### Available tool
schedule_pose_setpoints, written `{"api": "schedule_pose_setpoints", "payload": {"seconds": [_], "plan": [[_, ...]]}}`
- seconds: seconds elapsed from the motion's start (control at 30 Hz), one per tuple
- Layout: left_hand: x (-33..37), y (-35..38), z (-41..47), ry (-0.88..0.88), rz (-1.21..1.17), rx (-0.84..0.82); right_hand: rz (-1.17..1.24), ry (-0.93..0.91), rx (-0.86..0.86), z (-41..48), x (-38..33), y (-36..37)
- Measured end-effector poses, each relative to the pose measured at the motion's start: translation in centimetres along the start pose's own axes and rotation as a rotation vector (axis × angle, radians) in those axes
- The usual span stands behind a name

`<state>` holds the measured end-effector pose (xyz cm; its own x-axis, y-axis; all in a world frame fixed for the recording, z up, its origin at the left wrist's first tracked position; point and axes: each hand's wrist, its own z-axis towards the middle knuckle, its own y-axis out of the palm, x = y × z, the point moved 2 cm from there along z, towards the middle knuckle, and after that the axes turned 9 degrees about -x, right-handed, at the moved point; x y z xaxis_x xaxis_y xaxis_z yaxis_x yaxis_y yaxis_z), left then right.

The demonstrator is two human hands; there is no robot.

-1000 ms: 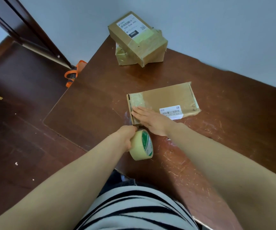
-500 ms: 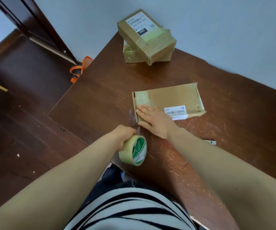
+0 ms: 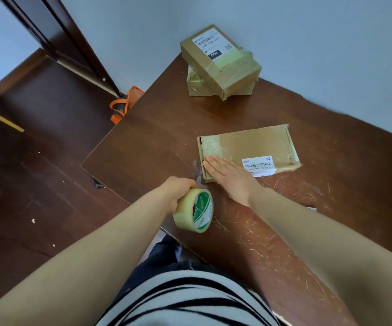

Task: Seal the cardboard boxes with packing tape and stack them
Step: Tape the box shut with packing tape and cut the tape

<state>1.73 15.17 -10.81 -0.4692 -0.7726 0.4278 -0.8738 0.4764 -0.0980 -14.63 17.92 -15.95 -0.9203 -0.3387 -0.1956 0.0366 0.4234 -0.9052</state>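
1. The flat cardboard box [image 3: 256,147] lies on the brown table [image 3: 143,147]. It has a white barcode label [image 3: 258,164] at its near edge and shiny tape across its left end.
2. The right hand [image 3: 230,175] rests on the box's near-left corner, fingers straight and together, pressing flat.
3. Just near-left of the box, the left hand [image 3: 176,194] curls its fingers round the packing tape roll [image 3: 193,210]. A clear strip reaches from the roll toward the box's corner.
4. Well beyond the box, a labelled sealed box [image 3: 218,60] sits skewed on top of a lower taped box [image 3: 197,87].
5. Far-left of the box, an orange object [image 3: 124,104] lies on the floor.
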Motion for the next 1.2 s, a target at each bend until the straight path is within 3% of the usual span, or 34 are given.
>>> {"api": "schedule_pose_setpoints", "payload": {"seconds": [0.47, 0.57, 0.63, 0.7, 0.77, 0.8, 0.87, 0.97, 1.2], "plan": [[1.6, -1.0, -1.2, 0.093, -0.123, -0.008, 0.045, 0.004, -0.137, -0.1, -0.1, -0.9], [2.0, -1.0, -1.3, 0.155, -0.173, -0.014, 0.264, 0.007, -0.180, 0.1, -0.2, -1.9], [2.3, -0.9, -1.5, 0.204, -0.174, -0.028, 0.707, 0.137, -0.051, -0.1, -0.6, -3.2], [2.8, -0.8, -1.8, 0.270, -0.144, -0.033, 1.045, 0.328, 0.278, -0.6, -1.5, -4.5], [3.5, -0.7, -2.0, 0.352, -0.126, -0.038, 1.237, 0.487, 0.556, -1.6, -2.3, -5.6], [3.9, -0.6, -2.0, 0.389, -0.117, -0.045, 1.343, 0.533, 0.609, -2.1, -2.7, -6.2], [4.6, -0.2, -2.5, 0.438, -0.101, -0.076, 1.503, 0.568, 0.556, -3.1, -3.5, -7.4], [5.6, 1.1, -2.9, 0.473, -0.072, -0.144, 1.526, 0.571, 0.521, -4.2, -3.7, -8.2], [7.2, 4.3, -4.4, 0.633, 0.110, -0.300, 1.242, 0.719, 0.846, -6.7, -2.4, -9.5]]}}
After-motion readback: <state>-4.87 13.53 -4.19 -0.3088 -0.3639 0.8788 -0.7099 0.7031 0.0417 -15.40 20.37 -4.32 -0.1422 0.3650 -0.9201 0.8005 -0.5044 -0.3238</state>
